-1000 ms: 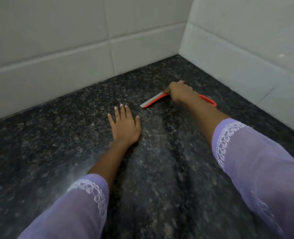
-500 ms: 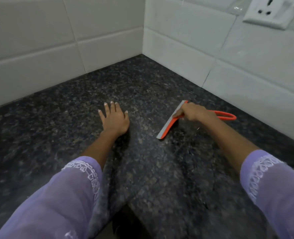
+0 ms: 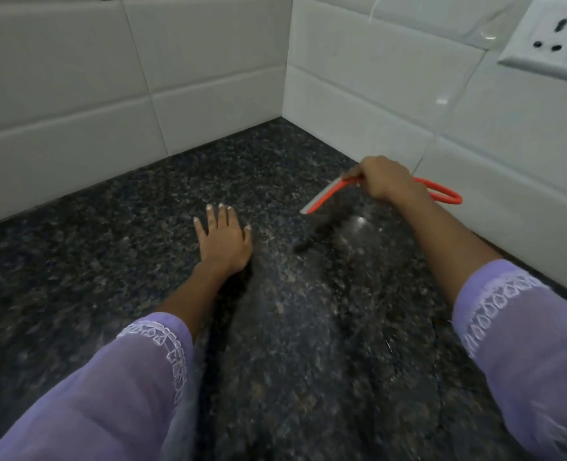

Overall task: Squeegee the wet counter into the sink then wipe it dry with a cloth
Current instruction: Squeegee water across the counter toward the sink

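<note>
A: Which step is this?
B: Squeegeeing, I'd judge. The right hand point(image 3: 380, 179) has its fingers closed round the orange squeegee point(image 3: 330, 194), near the tiled corner point(image 3: 287, 114) of the dark counter point(image 3: 308, 327)

A: And the left hand point(image 3: 224, 236)?
B: Flat, fingers spread, further out from that corner. Next, pull the blade sinkward; no sink, cloth or container shows

1. Single head-worn wide-angle view, pitched forward and down, close over the counter point(image 3: 109, 247).
2. Faces the tiled wall corner point(image 3: 287, 94) at 12 o'clock; wall socket point(image 3: 555, 38) at 2 o'clock.
3. Sleeves enter from 5 and 7 o'clock.
</note>
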